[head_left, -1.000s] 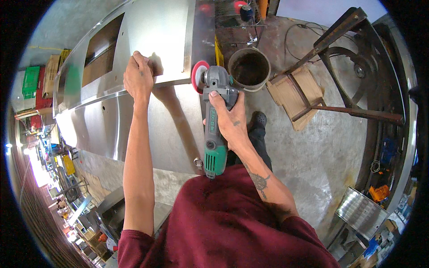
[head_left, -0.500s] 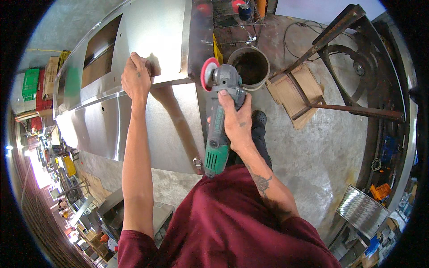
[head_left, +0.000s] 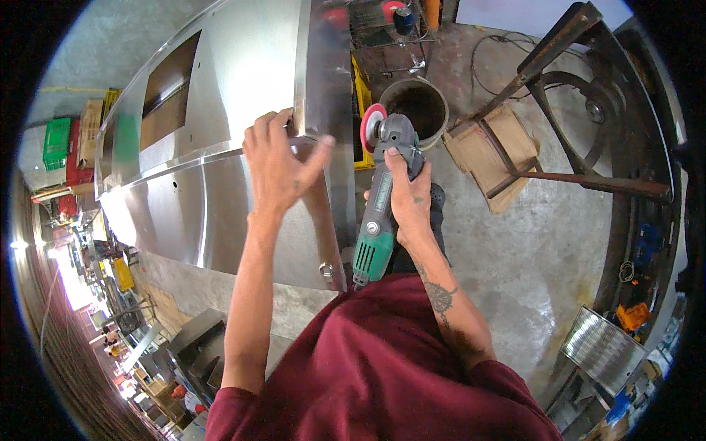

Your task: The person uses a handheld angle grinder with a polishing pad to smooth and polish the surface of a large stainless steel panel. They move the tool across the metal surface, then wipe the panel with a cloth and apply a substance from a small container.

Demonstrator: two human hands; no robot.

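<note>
My right hand (head_left: 409,192) is wrapped round the body of a green and grey angle grinder (head_left: 379,213), thumb along its top. The grinder's red disc (head_left: 373,126) faces left, apart from the metal. At the near right corner of a large sheet-metal cabinet (head_left: 243,88), my left hand (head_left: 283,156) lies across the folded edge with its fingers spread and thumb stretched to the right. It holds nothing. A rectangular opening (head_left: 169,92) is cut in the cabinet's top face, and a small metal latch (head_left: 326,270) sits near the lower corner of its side.
Right of the grinder stands a round bucket (head_left: 419,110), with a yellow crate (head_left: 362,110) beside it. A rusty metal frame (head_left: 562,173) stands over a wooden board (head_left: 496,162) on the concrete floor. Cables lie behind it. A ribbed metal panel (head_left: 599,347) is at the lower right.
My left hand has moved right along the metal to the corner, and its fingers have spread. The grinder in my right hand has shifted slightly right, away from the cabinet.
</note>
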